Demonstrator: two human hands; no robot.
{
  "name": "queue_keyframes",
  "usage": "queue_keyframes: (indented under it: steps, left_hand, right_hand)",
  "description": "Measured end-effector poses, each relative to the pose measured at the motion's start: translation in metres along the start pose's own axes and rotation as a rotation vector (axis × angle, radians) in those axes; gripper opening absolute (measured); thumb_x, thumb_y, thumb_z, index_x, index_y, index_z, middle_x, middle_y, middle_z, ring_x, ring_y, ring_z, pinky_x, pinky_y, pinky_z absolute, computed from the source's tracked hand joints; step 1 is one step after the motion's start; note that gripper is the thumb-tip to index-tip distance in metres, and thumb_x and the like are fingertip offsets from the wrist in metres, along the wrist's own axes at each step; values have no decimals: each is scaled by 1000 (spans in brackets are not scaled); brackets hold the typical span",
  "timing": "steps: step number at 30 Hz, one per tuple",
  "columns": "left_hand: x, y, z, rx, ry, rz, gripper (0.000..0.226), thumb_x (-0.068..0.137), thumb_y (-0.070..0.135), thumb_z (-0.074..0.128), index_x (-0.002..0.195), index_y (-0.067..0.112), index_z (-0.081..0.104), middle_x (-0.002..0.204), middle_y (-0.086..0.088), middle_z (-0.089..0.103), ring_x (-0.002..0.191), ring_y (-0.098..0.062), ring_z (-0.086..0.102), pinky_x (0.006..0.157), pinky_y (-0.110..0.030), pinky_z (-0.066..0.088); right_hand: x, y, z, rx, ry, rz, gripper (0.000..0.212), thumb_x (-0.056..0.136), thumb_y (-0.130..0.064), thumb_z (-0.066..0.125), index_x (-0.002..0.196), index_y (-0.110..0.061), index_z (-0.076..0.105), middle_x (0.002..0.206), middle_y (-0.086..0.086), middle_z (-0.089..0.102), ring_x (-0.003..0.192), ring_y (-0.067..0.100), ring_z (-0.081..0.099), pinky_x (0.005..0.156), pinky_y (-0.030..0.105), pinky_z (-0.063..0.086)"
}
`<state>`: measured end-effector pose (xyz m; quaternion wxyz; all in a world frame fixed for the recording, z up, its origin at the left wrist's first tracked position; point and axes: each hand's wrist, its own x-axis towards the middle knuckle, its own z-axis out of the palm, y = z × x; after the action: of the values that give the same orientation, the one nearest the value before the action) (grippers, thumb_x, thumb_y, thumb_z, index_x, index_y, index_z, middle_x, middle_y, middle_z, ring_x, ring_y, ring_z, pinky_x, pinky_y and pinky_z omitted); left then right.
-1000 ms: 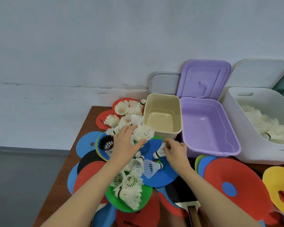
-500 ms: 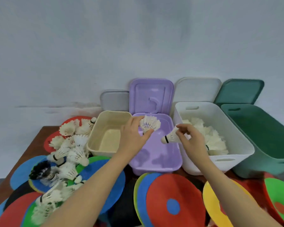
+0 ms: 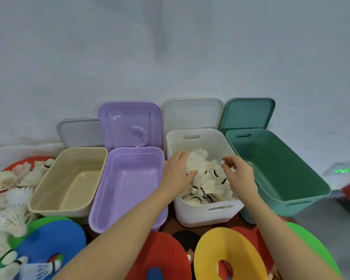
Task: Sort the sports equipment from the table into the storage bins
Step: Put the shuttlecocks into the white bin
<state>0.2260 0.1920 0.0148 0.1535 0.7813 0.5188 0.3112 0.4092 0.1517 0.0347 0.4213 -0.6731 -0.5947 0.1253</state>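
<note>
The left hand's fingers (image 3: 188, 158) curl round a white shuttlecock (image 3: 194, 165), holding it low inside the white bin (image 3: 202, 215), just above the heap already there. Half a second ago that same shuttlecock was over the purple bin (image 3: 127, 199), so it has been carried across to its proper place and only the release is left, by my reading. The right hand (image 3: 237, 174) has changed more: it was pinching a shuttlecock by the cork outside the bin's near wall, and now its fingers are loosely bent over the heap with nothing clearly between them. A black-banded cork lies just beside the fingertips, and I judge that to be the one just dropped, though I cannot tell it from its neighbours.

Both arms reach over the coloured foam discs (image 3: 222, 257) at the front of the surface. The beige bin (image 3: 69, 178), the purple one and the green bin (image 3: 281, 174) hold nothing visible. Many loose shuttlecocks (image 3: 10, 199) lie on the left of the surface, so the sorting is well short of done.
</note>
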Motion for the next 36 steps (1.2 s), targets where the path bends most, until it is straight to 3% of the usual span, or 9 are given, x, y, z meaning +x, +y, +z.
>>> queue_keyframes:
  steps: [7, 11, 14, 16, 19, 25, 31, 33, 36]
  left_hand:
    - [-21, -12, 9, 79, -52, -51, 77, 73, 60, 41, 133, 13, 46, 123, -3, 47, 118, -21, 41, 96, -32, 22]
    - [-27, -15, 12, 312, -205, 5, 58, 83, 55, 51, 128, 19, 46, 128, 0, 39, 119, -22, 30, 95, -33, 19]
    - [-31, -12, 11, 312, -231, 21, 61, 84, 54, 50, 135, 22, 39, 141, 2, 32, 128, -20, 24, 100, -36, 17]
    - [-35, -11, 9, 318, -230, 26, 59, 87, 51, 48, 138, 22, 36, 145, 3, 29, 132, -18, 21, 102, -36, 13]
    - [-42, -9, 4, 303, -176, 49, 51, 92, 42, 45, 137, 20, 39, 146, 5, 29, 133, -14, 21, 101, -31, 9]
    - [-61, -19, -21, 284, -79, 72, 44, 94, 31, 47, 135, 18, 43, 142, 2, 40, 130, -17, 33, 99, -30, 14]
    - [-84, -54, -71, 360, -73, 39, 47, 94, 34, 42, 136, 14, 44, 141, -3, 43, 128, -23, 39, 101, -35, 19]
    - [-96, -67, -92, 376, -93, 20, 49, 89, 37, 39, 130, 13, 51, 134, -5, 51, 121, -25, 47, 98, -36, 23]
    - [-120, -93, -124, 407, -87, -11, 47, 80, 39, 39, 107, 11, 66, 104, -4, 67, 91, -26, 65, 84, -35, 34]
  right_hand:
    - [-8, 11, -5, 94, 74, -33, 14, 86, -8, 63, 100, -11, 67, 90, -4, 65, 81, -4, 55, 74, 5, 40]
    - [-13, 2, -3, 124, 29, -51, 13, 86, -7, 63, 97, -11, 67, 85, -7, 63, 78, -8, 55, 70, 1, 38]
    - [-18, 5, 0, 48, -147, -37, 13, 87, -8, 62, 98, -11, 68, 88, -3, 66, 76, -2, 56, 71, 5, 39]
    - [-23, 11, 3, -60, -233, -46, 14, 89, -11, 61, 100, -9, 70, 94, 3, 67, 81, 9, 56, 77, 16, 42]
    - [-32, 15, 8, -162, -304, -89, 15, 90, -15, 60, 94, -11, 73, 91, 3, 67, 79, 11, 55, 79, 28, 46]
    - [-42, -1, 22, -182, -160, -196, 14, 87, -24, 63, 96, -15, 71, 94, 2, 61, 88, 16, 52, 79, 31, 39]
    - [-54, -48, 50, -149, -167, -316, 10, 86, -18, 63, 92, -15, 71, 90, 4, 60, 85, 25, 56, 77, 42, 45]
    - [-64, -67, 66, -127, -192, -342, 11, 85, -15, 63, 92, -13, 71, 88, 5, 60, 83, 26, 55, 75, 38, 44]
    - [-82, -96, 95, -82, -248, -366, 13, 86, -13, 63, 96, -10, 70, 88, 2, 58, 83, 23, 56, 75, 33, 43]
